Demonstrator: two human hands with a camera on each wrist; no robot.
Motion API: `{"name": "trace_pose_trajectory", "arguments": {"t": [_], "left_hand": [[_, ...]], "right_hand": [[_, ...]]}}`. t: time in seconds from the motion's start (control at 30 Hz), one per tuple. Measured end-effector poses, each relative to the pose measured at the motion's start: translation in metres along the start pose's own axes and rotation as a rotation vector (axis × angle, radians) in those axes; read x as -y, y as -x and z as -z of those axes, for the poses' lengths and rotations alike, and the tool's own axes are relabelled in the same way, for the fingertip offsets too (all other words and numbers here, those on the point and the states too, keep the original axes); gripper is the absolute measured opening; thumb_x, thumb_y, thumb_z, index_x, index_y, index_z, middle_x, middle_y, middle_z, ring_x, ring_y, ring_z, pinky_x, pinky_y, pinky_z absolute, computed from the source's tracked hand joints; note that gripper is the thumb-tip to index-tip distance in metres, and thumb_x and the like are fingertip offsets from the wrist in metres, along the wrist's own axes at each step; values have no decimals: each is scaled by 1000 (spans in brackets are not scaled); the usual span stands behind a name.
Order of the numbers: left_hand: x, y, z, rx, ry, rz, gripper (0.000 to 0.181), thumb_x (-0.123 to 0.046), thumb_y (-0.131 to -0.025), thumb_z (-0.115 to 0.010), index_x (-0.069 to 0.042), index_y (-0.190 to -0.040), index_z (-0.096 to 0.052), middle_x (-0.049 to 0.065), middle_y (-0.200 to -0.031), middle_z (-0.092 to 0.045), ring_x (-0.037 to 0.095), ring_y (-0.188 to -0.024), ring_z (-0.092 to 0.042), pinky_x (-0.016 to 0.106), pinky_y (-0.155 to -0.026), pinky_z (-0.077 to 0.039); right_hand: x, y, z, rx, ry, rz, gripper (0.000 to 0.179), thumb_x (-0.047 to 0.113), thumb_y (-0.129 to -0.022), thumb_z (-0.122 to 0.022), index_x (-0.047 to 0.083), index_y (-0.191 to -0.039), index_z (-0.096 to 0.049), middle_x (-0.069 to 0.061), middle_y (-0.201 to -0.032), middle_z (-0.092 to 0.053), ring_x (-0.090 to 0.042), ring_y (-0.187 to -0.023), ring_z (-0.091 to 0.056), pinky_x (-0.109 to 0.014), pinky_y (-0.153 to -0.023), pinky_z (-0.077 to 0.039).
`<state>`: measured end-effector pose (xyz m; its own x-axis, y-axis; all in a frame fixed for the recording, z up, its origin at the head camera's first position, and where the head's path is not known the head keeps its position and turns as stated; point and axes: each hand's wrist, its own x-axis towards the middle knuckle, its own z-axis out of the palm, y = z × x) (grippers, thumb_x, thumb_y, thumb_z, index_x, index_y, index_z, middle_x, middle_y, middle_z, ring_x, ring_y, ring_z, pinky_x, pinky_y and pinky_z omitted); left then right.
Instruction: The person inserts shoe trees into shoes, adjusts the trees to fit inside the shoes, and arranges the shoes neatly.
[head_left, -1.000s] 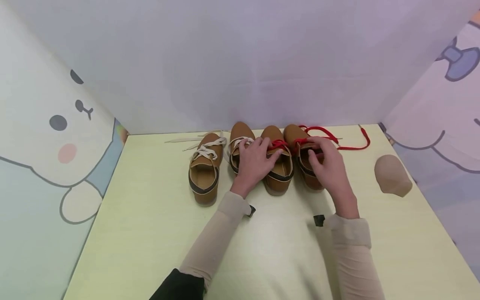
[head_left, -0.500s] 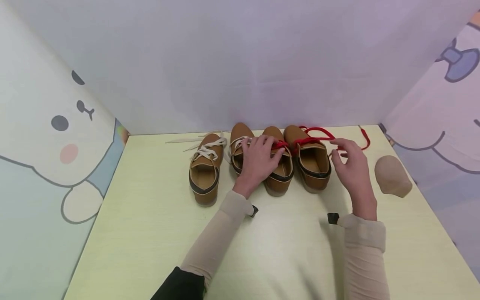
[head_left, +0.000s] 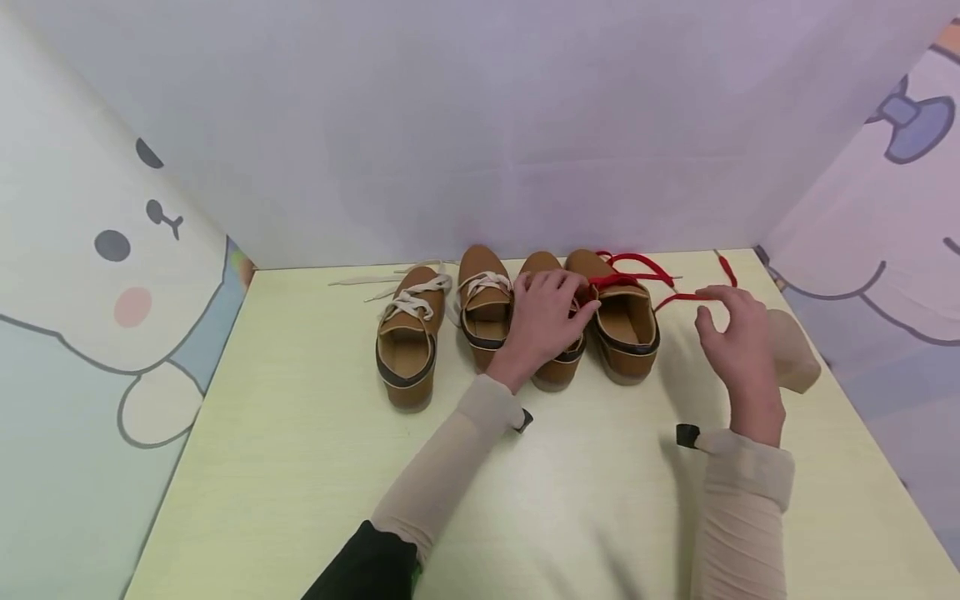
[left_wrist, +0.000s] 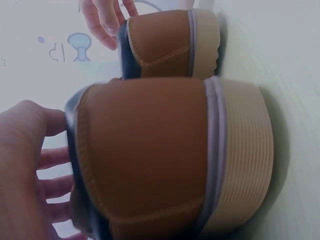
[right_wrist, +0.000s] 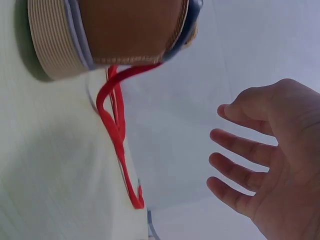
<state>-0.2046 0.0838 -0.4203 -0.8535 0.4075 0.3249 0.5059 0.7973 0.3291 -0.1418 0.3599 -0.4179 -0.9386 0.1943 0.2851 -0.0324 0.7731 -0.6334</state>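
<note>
Brown low shoes stand in a row at the table's back, toes to the wall. My left hand [head_left: 542,315] lies over the third shoe [head_left: 555,373] from the left, fingers loosely bent across its lacing and hiding most of it. In the left wrist view that shoe's heel [left_wrist: 145,155] fills the middle, with the fingers beyond its collar. The rightmost shoe [head_left: 628,357] has a red shoelace [head_left: 647,262] trailing right over the table. My right hand [head_left: 738,346] hovers to its right, fingers spread and relaxed, holding nothing in the right wrist view [right_wrist: 280,155].
Two shoes with white laces, the leftmost shoe [head_left: 407,367] and the second shoe [head_left: 483,279], stand left of my left hand. A beige rounded object [head_left: 795,358] lies at the right, partly behind my right hand. The pale wall [head_left: 510,167] rises behind the shoes.
My right hand has left the rightmost shoe's opening and moved right, past the shoe. My left hand has shifted slightly right, uncovering more of the second shoe and covering the third's laces.
</note>
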Motion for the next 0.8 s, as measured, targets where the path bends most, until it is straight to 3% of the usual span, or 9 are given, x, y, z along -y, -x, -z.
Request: {"name": "trace_pose_trajectory", "arguments": {"t": [0.17,0.33,0.5,0.73,0.8], "left_hand": [[-9,-3,-10,35,-1,-20,39,-57,-104,-53,-29,-129,-64,-6,-138,-64,19,-133,-55,52,-117,-31],[-16,-6,-15,55,-22,-1,40,-58,-104,-51,-30,-132,-62,-6,-140,-63,19,-133,-54,52,-117,-31],[-21,-8,-17,49,-56,11,41,-58,-105,-50,-29,-131,-62,-5,-140,-64,19,-132,-57,52,-117,-33],[-23,-8,-20,16,-81,14,38,-54,-107,-49,-27,-130,-62,-5,-136,-67,21,-129,-60,50,-115,-35],[-23,-8,-21,6,-90,15,37,-54,-107,-49,-27,-129,-62,-5,-133,-68,21,-127,-61,50,-114,-35]], "right_hand": [[-14,3,9,24,41,-48,36,15,-105,-49,-3,-133,-61,-35,-145,-52,-56,-137,-44,-71,-114,-31],[-26,5,19,26,123,-57,37,16,-104,-49,-5,-131,-63,-37,-143,-53,-57,-134,-46,-70,-113,-30],[-38,9,32,65,177,-163,44,24,-105,-44,-4,-135,-60,-37,-151,-46,-60,-143,-33,-74,-118,-18],[-55,18,50,107,197,-304,53,31,-102,-42,-3,-142,-54,-37,-161,-30,-64,-150,-11,-79,-113,-14],[-60,20,53,113,192,-314,55,30,-102,-43,-5,-143,-53,-39,-160,-30,-64,-150,-10,-76,-116,-14]]}}
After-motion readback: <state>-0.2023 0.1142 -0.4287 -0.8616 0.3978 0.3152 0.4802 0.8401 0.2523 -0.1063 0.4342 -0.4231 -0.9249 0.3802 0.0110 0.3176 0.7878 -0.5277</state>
